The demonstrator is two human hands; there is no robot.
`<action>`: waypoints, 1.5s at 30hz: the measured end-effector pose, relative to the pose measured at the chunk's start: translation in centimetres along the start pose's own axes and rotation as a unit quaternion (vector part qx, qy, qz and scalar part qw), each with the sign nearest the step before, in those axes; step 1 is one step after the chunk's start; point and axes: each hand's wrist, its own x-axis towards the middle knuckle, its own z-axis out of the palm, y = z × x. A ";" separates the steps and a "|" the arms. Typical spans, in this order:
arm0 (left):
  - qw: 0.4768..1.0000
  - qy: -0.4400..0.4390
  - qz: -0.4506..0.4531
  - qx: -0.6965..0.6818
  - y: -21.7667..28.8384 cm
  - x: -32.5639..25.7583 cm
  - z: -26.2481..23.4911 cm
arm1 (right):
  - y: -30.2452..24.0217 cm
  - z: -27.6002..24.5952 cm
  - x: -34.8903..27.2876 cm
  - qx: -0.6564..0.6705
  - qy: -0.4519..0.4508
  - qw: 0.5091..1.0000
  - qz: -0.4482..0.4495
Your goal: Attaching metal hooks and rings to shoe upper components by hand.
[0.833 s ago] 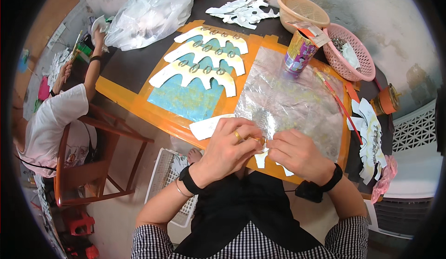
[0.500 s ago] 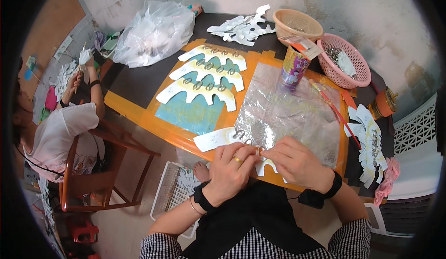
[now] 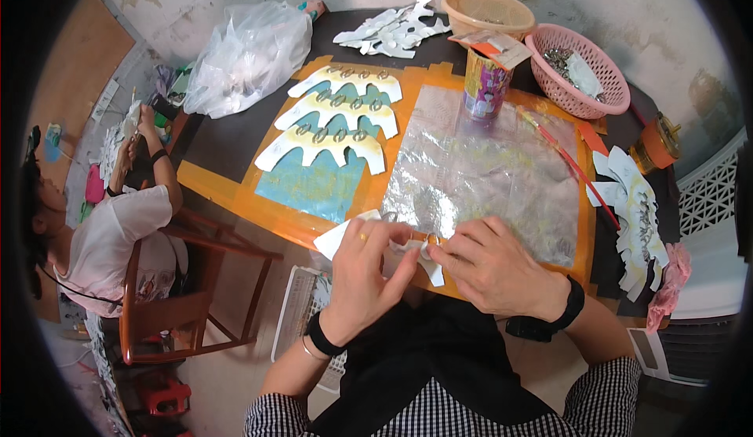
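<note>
At the near edge of the table, a white scalloped cut piece point(image 3: 336, 238) lies partly under my hands. My left hand point(image 3: 362, 272) is closed on this piece, with thumb and index finger at its near edge. My right hand point(image 3: 502, 268) pinches beside a small metal ring point(image 3: 433, 240) at the piece's edge; the fingertips hide much of the ring. Farther left, three similar white pieces with yellowish shading, the nearest of them a scalloped piece point(image 3: 294, 149), lie in rows on a blue sheet point(image 3: 314, 190), with metal rings along their upper edges.
A printed cup point(image 3: 485, 92) stands near a pink basket point(image 3: 557, 88) of metal parts and a beige basket point(image 3: 463, 12). A red-handled brush point(image 3: 576, 169) lies right of the plastic sheet point(image 3: 502, 170). White pieces point(image 3: 627, 194) and a plastic bag point(image 3: 251, 61) flank the table. Another person point(image 3: 118, 225) sits left.
My left thumb has come away from the other fingers and shows lower on the piece. My right hand stays at the ring. The view has shifted slightly.
</note>
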 end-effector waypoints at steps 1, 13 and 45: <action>1.000 -0.002 -0.004 0.000 0.2 0.3 -0.1 | -0.2 0.1 -0.2 -0.018 0.001 1.000 0.001; 0.994 -0.096 -0.053 0.027 0.9 1.1 0.0 | -0.3 0.1 -0.1 -0.034 -0.009 0.999 0.006; 0.991 -0.058 -0.116 -0.024 1.4 -0.7 1.3 | -1.7 -0.4 -0.5 -0.063 -0.054 0.996 0.027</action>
